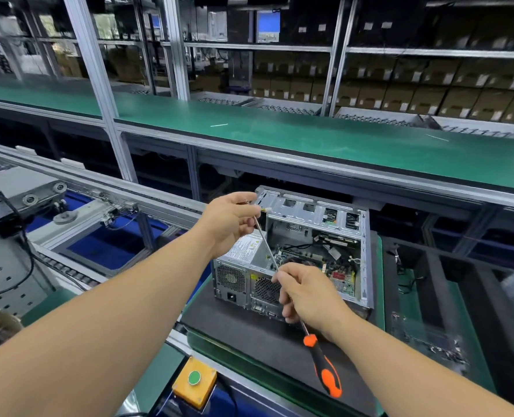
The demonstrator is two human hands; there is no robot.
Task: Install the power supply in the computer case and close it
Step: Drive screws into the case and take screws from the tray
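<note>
An open computer case (361,254) lies on its side on a black mat (249,332), its motherboard showing. The grey power supply (234,275) sits in the case's near left corner, fan grille facing me. My right hand (307,293) grips the metal shaft of a long screwdriver whose orange and black handle (325,368) points down toward me. My left hand (231,221) pinches the far tip of that shaft above the power supply. Something small shows at its fingertips, too small to tell.
A green shelf (310,130) runs across above the case. A roller conveyor rail (105,191) runs along the left. A yellow box with a green button (194,379) sits at the near edge. Loose parts lie on the green surface (430,341) to the right.
</note>
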